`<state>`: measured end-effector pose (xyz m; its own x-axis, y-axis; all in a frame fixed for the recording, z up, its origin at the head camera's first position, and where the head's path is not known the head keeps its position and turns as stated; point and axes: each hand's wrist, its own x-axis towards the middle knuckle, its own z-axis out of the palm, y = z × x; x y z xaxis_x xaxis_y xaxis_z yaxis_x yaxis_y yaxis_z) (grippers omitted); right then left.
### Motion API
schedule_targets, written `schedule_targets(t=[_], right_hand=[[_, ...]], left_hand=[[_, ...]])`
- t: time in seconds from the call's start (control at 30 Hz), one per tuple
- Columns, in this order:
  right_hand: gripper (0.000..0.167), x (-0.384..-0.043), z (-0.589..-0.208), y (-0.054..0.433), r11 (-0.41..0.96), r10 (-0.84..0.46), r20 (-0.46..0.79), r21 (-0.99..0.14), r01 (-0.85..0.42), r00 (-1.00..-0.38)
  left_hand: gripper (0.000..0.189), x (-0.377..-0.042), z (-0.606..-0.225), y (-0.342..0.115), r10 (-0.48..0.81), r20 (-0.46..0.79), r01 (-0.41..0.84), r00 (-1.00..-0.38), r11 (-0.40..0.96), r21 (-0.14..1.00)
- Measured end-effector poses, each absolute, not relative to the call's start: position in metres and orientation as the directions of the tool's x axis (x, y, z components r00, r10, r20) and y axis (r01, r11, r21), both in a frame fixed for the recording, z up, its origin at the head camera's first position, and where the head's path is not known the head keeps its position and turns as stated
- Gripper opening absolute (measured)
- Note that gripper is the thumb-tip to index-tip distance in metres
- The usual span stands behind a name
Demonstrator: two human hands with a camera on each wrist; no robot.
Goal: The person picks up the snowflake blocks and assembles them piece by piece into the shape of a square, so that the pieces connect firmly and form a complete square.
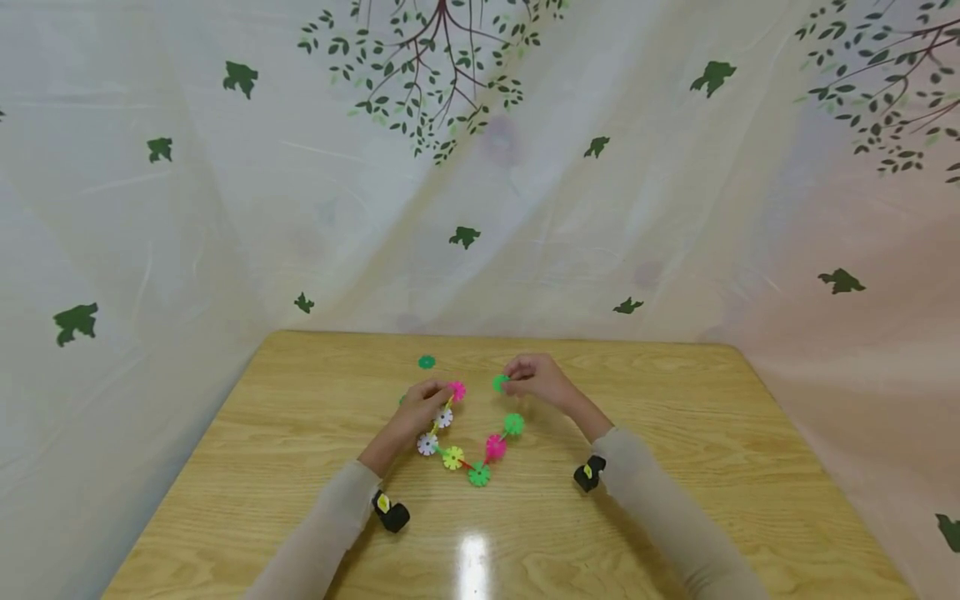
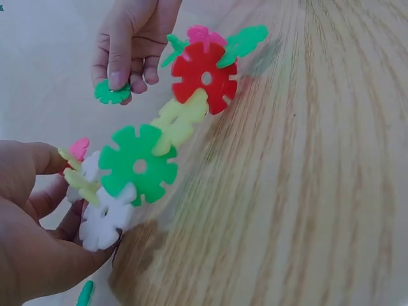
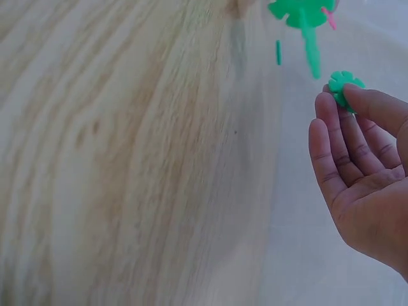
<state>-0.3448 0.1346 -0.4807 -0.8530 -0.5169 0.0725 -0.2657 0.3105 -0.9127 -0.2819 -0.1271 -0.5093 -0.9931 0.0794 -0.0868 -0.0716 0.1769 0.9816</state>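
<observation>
My left hand (image 1: pixel 417 411) grips one end of a chain of notched plastic snowflake discs (image 1: pixel 453 457), near a pink disc (image 1: pixel 457 390). White, yellow, green, red and pink discs slot edge to edge in a curve that opens away from me. In the left wrist view, thumb and fingers surround the white discs (image 2: pixel 105 220) at that end. My right hand (image 1: pixel 542 382) pinches a single green snowflake disc (image 1: pixel 499 382) between thumb and fingertips, apart from the chain. The chain's far end, a green disc (image 1: pixel 513 424), lies just below this hand in the head view.
A loose green disc (image 1: pixel 427 362) lies on the wooden table (image 1: pixel 300 467) toward its back edge. Another green disc (image 1: pixel 402 400) peeks out behind my left hand. A pale curtain (image 1: pixel 360 250) with leaf and bird prints hangs behind the table.
</observation>
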Motion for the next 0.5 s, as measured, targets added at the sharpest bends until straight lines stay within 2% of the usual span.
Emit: schedule_targets(t=[0.2, 0.5], right_hand=[[0.017, -0.338, -0.478, 0.129, 0.28, -0.52, 0.09, -0.921, -0.27, -0.849], [0.014, -0.329, -0.479, 0.117, 0.293, -0.533, 0.124, -0.901, -0.32, -0.837]], left_hand=[[0.021, -0.282, -0.509, -0.128, 0.023, -0.086, -0.081, -0.996, 0.178, 0.981], [0.021, -0.284, -0.507, -0.126, 0.064, -0.111, -0.107, -0.992, 0.069, 0.992]])
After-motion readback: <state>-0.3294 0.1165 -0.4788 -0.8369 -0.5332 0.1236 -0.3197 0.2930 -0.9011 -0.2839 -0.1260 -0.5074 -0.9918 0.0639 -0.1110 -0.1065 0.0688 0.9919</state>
